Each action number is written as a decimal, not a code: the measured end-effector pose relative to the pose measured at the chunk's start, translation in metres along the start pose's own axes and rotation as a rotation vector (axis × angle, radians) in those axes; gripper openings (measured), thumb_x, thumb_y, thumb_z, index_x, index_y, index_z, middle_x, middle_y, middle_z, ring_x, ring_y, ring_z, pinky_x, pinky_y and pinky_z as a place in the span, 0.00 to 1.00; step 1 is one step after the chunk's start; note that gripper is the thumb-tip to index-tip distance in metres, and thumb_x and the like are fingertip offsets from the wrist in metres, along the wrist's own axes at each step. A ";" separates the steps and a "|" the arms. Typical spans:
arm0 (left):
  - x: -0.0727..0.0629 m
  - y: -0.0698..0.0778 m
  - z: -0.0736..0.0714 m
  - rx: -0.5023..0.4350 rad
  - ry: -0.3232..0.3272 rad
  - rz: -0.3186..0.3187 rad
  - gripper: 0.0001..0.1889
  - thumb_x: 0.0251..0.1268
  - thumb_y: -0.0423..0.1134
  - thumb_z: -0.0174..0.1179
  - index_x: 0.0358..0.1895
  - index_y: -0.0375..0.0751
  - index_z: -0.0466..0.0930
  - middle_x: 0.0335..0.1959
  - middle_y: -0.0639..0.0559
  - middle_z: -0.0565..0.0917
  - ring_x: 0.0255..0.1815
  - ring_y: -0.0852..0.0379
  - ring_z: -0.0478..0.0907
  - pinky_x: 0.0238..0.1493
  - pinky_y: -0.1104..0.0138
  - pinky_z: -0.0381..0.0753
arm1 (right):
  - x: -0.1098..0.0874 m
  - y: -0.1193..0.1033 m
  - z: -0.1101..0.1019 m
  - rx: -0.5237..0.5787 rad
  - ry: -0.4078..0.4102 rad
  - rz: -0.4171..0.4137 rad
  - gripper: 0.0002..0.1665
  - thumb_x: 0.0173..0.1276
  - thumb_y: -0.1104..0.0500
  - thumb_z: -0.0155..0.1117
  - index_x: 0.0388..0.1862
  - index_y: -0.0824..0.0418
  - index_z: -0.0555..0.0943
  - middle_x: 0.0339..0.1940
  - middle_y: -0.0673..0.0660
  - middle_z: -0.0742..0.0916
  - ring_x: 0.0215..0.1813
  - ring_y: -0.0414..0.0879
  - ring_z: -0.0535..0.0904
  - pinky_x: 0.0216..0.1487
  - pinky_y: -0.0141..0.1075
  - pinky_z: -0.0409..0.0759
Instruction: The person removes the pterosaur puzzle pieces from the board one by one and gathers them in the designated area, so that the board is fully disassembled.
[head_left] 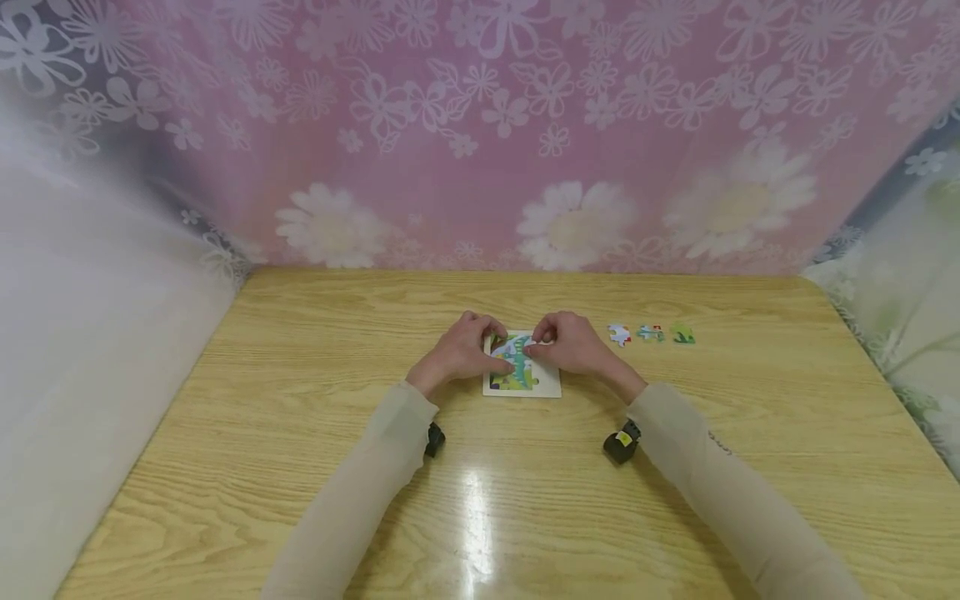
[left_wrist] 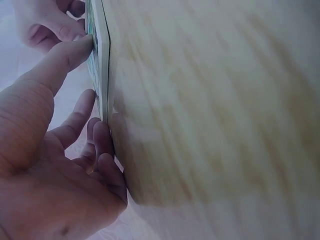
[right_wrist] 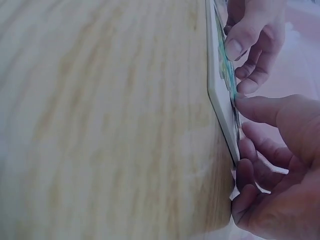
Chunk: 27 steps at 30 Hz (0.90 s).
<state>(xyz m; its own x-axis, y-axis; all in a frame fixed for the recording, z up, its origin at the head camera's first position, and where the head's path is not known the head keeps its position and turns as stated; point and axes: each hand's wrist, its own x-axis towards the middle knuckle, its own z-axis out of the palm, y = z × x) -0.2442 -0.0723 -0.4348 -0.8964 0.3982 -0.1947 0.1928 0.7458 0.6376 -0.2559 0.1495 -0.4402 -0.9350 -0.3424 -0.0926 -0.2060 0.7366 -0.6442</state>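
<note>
A jigsaw puzzle with a green and teal cartoon picture fills much of a pale square board (head_left: 548, 385), which lies flat on the table. Its right strip is bare. My left hand (head_left: 467, 347) spans the board's left side, with the thumb (left_wrist: 80, 50) pressing on the picture and the other fingers at the far left edge. With thumb and forefinger, my right hand (head_left: 573, 343) pinches a puzzle piece (head_left: 531, 341) near the picture's upper right, the piece largely hidden by fingertips. In the right wrist view, the right thumb (right_wrist: 250, 106) touches the picture's surface.
Three loose puzzle pieces lie in a row to the right of the board: a whitish one (head_left: 618, 335), a blue and red one (head_left: 651, 333) and a green one (head_left: 683, 334). A pink floral curtain (head_left: 465, 167) hangs behind the wooden table (head_left: 300, 400).
</note>
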 end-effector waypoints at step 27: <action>-0.001 0.002 0.000 -0.016 0.000 -0.016 0.25 0.60 0.50 0.74 0.60 0.52 0.79 0.53 0.49 0.71 0.48 0.51 0.67 0.48 0.60 0.68 | 0.005 -0.005 0.005 0.018 -0.015 -0.057 0.11 0.67 0.60 0.70 0.45 0.64 0.83 0.35 0.57 0.84 0.36 0.46 0.76 0.41 0.37 0.73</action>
<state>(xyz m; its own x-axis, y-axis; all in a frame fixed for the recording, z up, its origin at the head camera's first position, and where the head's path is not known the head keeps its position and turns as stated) -0.2431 -0.0712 -0.4329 -0.8993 0.3861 -0.2054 0.1718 0.7438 0.6460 -0.2584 0.1411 -0.4413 -0.9174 -0.3923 -0.0668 -0.2532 0.7049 -0.6626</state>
